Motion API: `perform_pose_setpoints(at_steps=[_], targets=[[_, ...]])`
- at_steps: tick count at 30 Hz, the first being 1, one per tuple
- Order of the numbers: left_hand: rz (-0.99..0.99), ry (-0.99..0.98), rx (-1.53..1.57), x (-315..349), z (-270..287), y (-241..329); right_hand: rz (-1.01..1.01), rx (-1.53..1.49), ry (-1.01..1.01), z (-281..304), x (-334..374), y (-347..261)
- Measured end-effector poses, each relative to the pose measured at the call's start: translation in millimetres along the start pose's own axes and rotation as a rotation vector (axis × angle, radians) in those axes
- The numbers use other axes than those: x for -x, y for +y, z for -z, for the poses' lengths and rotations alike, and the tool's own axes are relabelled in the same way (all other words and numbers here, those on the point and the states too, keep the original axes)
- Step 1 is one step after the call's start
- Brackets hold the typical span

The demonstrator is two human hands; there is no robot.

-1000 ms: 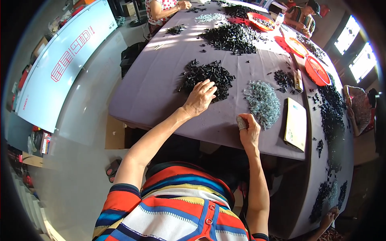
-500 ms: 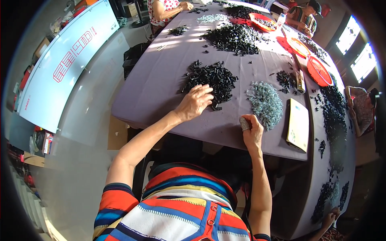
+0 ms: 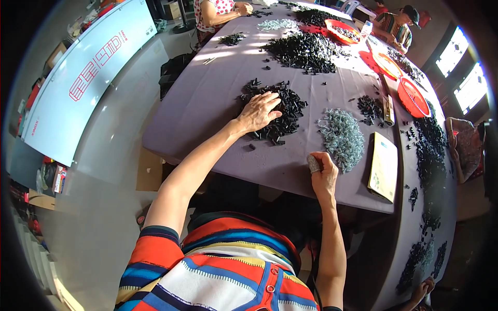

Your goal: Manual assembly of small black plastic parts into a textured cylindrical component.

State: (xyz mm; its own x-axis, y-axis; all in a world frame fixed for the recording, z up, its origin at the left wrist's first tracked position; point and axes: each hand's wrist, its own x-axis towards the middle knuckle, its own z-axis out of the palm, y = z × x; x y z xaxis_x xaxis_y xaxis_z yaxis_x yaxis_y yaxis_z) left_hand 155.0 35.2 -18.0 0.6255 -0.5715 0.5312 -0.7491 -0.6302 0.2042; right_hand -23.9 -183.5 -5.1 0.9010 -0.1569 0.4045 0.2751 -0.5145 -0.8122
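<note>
On the near part of the table lies a heap of small black tube-like pieces (image 3: 288, 111). My left hand (image 3: 258, 111) rests on its near left side, palm down and fingers stretched out, hiding some of the pieces. To the right is a pile of small clear, greyish pieces (image 3: 343, 140). My right hand (image 3: 324, 173) is at the near left edge of that pile, its fingers curled together. A grey wrapping (image 3: 313, 163) covers one of its digits; whatever it pinches is too small to make out.
A pale yellow booklet (image 3: 383, 167) lies to the right of the clear pieces. Beyond it are a smaller black heap (image 3: 370, 109) and a red basket (image 3: 413, 97). A larger black heap (image 3: 301, 52) sits farther off. Other people work around the cloth-covered table (image 3: 192, 119).
My left hand has moved farther from me onto the black heap, and its fingers have flattened over the pieces. My right hand has barely moved and stays closed.
</note>
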Motion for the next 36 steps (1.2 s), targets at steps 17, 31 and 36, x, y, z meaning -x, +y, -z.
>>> perform_pose_setpoints(at_steps=[17, 31, 36], targets=[[-0.071, 0.057, 0.055, 51, 32, -8, 0.028, 0.022, -0.014, 0, -2, -1], [-0.020, 0.176, 0.010, 61, 40, -13, 0.027, 0.033, -0.019, 1, -2, -3], [0.041, 0.250, -0.027, 58, 41, -10, -0.022, 0.010, -0.021, 1, -3, -3]])
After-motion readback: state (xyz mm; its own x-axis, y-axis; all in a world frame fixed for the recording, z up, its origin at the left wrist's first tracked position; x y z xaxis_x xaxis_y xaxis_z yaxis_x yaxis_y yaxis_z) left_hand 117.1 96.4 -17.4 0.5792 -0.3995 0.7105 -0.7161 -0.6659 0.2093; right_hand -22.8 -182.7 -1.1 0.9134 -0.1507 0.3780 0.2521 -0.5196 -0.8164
